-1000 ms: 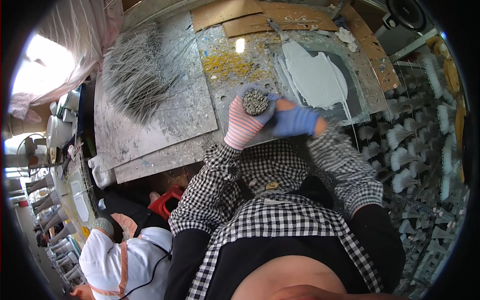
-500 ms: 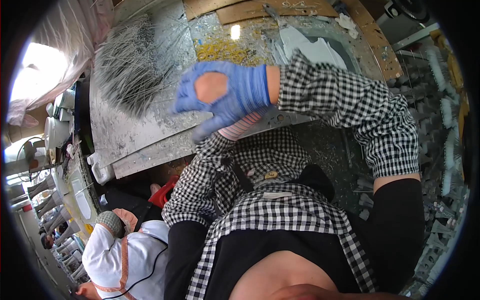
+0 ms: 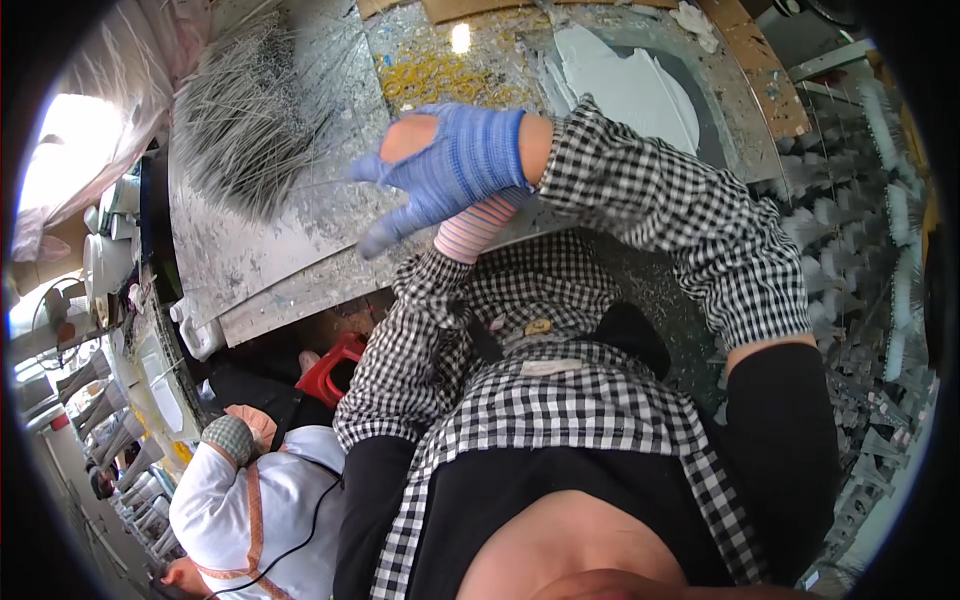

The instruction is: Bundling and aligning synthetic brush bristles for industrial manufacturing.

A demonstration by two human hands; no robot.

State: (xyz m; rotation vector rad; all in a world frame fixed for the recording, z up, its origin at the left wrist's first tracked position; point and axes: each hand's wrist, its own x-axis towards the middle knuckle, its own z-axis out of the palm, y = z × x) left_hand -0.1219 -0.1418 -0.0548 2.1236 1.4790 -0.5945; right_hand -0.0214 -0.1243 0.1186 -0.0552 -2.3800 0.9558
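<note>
My right hand [image 3: 455, 155], in a blue knitted glove with a bare patch on its back, reaches leftward over the table. Its thumb stands apart from the fingers, which point toward a pile of thin grey wire-like strands [image 3: 240, 120]. The fingertips are smeared by motion, and I see nothing held between them. Beneath it lies my left hand [image 3: 478, 228]; only its pink striped glove cuff shows, while the fingers are hidden behind the right hand. Small yellow rings [image 3: 430, 80] are scattered beyond the hands. Farther right, a smooth white paste-like patch [image 3: 630, 90] spreads over a dark board.
The worn metal tabletop [image 3: 270, 285] ends just before my apron. At lower left a person in white [image 3: 255, 500] sits near a red stool [image 3: 332, 370]. Racks of pale brush-like pieces [image 3: 840, 270] stand on the right. Plastic sheeting [image 3: 130, 100] hangs at left.
My right hand has shifted slightly, and its thumb and fingers now spread farther apart. The whole view has tilted a little, so the table sits higher and more of the white patch shows.
</note>
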